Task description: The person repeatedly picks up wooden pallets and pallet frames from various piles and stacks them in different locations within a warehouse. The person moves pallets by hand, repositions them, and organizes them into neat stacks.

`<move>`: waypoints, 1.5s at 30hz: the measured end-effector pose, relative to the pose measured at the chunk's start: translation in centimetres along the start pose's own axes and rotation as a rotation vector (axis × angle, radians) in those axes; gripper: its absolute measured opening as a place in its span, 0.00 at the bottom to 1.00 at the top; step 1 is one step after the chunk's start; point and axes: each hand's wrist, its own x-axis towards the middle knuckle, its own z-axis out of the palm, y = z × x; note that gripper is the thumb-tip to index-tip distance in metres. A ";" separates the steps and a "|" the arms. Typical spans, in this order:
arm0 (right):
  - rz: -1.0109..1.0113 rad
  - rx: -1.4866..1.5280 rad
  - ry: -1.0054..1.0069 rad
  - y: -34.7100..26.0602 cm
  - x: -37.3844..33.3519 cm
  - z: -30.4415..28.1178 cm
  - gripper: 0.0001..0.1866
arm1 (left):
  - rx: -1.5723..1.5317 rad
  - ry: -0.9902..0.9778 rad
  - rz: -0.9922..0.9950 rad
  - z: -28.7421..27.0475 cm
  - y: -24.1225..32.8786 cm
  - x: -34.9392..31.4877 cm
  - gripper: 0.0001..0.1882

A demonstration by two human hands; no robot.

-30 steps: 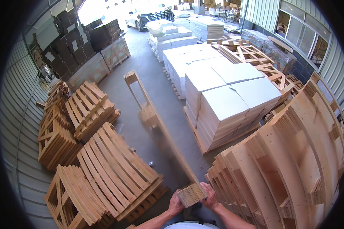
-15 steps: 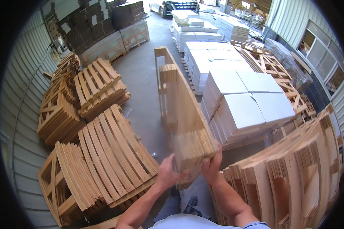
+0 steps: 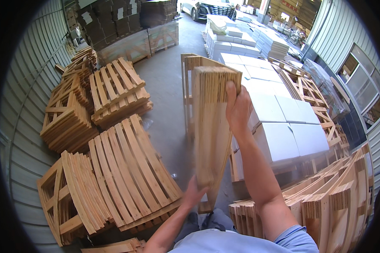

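In front of me a wooden pallet (image 3: 211, 122) stands on edge, tilted, with a thick block of layered plywood at its upper near corner. My right hand (image 3: 240, 105) is closed round that corner, thumb lying on the plywood face. Low on the same pallet, my left hand (image 3: 195, 193) holds its lower left side; this hand is somewhat blurred and its fingertips are partly hidden. A second upright frame part of wood (image 3: 185, 80) shows behind the plywood block. My feet are just below the pallet's bottom end.
Slatted pallets (image 3: 133, 168) lie stacked at my left, with more stacks (image 3: 116, 86) beyond. To the right are white box stacks (image 3: 278, 126) and a row of upright wooden pallets (image 3: 325, 202). Dark cartons (image 3: 118, 23) and a parked car (image 3: 209, 9) stand at the far end.
My right hand has moved up from the pallet's lower end to its upper corner. My left hand has gone lower. The pallet's plywood block has swung upward, making it steeper.
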 end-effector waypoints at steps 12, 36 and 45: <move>0.074 0.023 -0.006 2.6 19.8 9.8 0.42 | -0.260 0.276 0.039 0.7 5.0 15.0 0.37; 0.230 0.264 -0.592 23.3 -5.1 15.3 0.32 | -0.186 0.187 -0.247 -12.9 15.1 59.8 0.45; 0.271 0.118 -0.672 23.8 11.9 31.6 0.26 | -0.350 0.314 -0.368 -19.7 2.0 63.6 0.36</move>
